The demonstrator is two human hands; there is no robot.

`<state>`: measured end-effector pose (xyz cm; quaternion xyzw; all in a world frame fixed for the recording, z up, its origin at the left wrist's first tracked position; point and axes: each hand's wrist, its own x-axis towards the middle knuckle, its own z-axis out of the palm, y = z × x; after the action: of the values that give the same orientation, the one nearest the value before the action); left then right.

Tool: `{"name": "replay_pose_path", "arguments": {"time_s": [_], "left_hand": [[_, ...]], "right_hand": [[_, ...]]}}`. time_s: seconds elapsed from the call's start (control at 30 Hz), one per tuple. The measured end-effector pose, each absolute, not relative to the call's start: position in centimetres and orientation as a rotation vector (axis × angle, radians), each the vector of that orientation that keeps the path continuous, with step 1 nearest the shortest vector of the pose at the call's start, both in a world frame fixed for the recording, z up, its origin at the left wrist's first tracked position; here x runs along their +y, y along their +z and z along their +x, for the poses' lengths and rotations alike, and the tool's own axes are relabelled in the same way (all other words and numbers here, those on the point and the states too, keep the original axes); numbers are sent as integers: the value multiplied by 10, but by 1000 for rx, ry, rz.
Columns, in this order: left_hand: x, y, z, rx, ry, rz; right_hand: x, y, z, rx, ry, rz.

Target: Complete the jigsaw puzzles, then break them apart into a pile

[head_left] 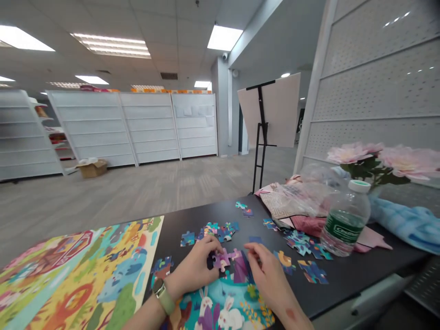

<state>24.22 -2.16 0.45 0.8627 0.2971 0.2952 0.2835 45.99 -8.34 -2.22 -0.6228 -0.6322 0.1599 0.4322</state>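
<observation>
Two hands (one watch), one partial jigsaw, one bottle

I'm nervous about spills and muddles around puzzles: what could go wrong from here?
The capped plastic bottle stands beside loose jigsaw pieces; a bump might topple it onto them. The left hand and right hand are close to the joined rabbit section, so either might shift it.

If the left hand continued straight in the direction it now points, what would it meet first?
The left hand would probably meet the flat, pinkish-purple jigsaw piece with knobbed edges, right at its fingertips; whether they touch it is hard to tell from this single view.
</observation>
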Motion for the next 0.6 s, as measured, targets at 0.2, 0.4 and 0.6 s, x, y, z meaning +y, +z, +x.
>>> {"name": "replay_pose_path", "arguments": {"time_s": [0.2, 0.4, 0.6], "left_hand": [[-27, 4, 247, 766, 694, 2336], [-26, 3, 247, 772, 630, 2388], [-23, 2, 245, 755, 706, 2358]], "right_hand": [[-86, -21, 460, -1599, 423, -1543], [-86, -19, 457, -1617, 435, -1546], [-85, -19, 457, -1651, 428, -1559]]}}
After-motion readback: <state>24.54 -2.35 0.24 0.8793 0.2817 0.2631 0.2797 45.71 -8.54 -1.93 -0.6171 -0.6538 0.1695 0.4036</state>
